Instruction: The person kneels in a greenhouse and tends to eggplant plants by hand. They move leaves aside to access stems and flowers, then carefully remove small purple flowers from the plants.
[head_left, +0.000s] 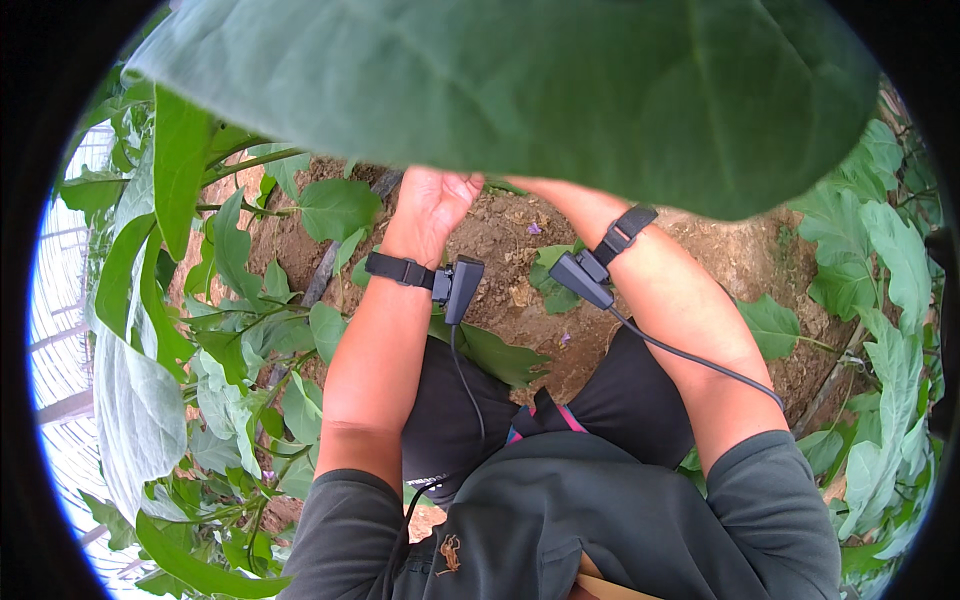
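A large eggplant leaf (525, 97) hangs close to the camera and covers the top of the view. My left hand (441, 199) reaches up to its lower edge, palm partly showing, with most of the fingers hidden behind it. The forearm on the right slants up toward the same spot, and my right hand is out of view behind the leaf. Whether either hand holds anything cannot be seen. A little green stem or leaf (504, 187) shows between the wrists. Each wrist wears a black strap with a small dark device (463, 289) and a cable.
Eggplant plants crowd the left (225, 337) and right (892, 262) sides. Between them lies brown soil (495, 255) with fallen purple flowers (534, 228). A dark irrigation hose (324, 271) runs along the left row. Pale greenhouse sheeting (64, 300) stands beyond the left plants.
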